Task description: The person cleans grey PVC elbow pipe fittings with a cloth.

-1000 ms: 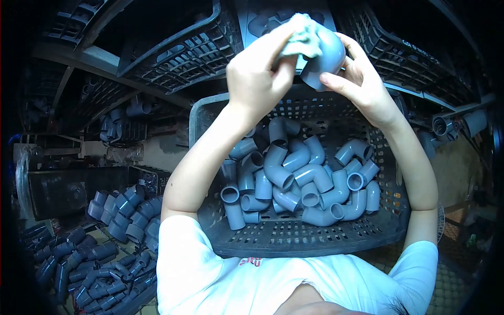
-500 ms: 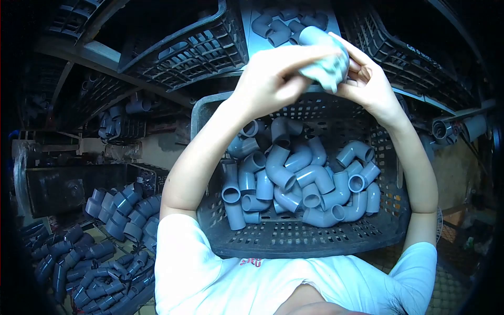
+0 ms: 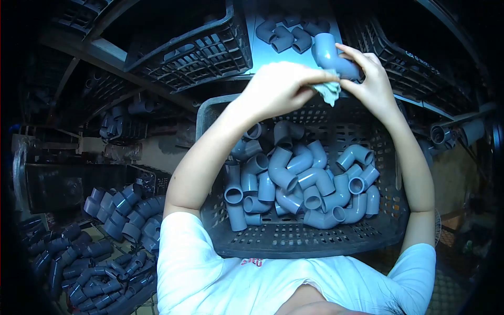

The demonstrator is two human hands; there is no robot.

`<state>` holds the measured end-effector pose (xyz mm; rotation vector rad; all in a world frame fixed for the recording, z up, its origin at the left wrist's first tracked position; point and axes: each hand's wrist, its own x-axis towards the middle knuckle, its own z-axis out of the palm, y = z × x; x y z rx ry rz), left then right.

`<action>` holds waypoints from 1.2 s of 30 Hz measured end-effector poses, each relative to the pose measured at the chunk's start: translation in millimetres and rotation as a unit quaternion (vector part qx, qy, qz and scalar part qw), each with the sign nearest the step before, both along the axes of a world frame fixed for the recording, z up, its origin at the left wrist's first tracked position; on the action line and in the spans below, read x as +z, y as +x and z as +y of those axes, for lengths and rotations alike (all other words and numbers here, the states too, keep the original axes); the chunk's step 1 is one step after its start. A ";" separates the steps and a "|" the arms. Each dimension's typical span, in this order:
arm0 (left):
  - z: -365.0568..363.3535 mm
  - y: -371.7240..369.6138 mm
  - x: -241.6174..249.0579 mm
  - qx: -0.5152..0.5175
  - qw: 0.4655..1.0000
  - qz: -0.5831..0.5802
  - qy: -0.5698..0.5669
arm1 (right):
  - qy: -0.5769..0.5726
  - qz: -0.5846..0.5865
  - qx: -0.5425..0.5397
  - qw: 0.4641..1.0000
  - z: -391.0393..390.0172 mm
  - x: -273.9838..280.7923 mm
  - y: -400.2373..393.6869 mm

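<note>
left hand (image 3: 281, 86): one, closed on a pale cloth (image 3: 328, 90), pinched against the elbow.
right hand (image 3: 370, 79): one, clasped around one grey pipe elbow (image 3: 332, 56), held up above the basket.
basket (image 3: 294, 240): one, roughly twenty elbows inside; exact count unclear.
tray behind (image 3: 262, 50): about four elbows seen.

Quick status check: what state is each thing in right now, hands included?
left hand: closed, pinching the cloth
right hand: gripping the elbow fitting
elbow fitting: held up above the crate
cloth: bunched, pressed under the fitting
crate: open, partly filled with loose elbow fittings
</note>
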<state>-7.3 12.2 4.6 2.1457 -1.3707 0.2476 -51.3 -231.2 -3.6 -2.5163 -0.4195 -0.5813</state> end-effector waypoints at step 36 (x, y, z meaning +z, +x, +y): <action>20.7 -11.1 17.8 0.033 0.991 0.009 0.131 | -0.243 0.051 0.012 0.969 126.6 -83.2 291.9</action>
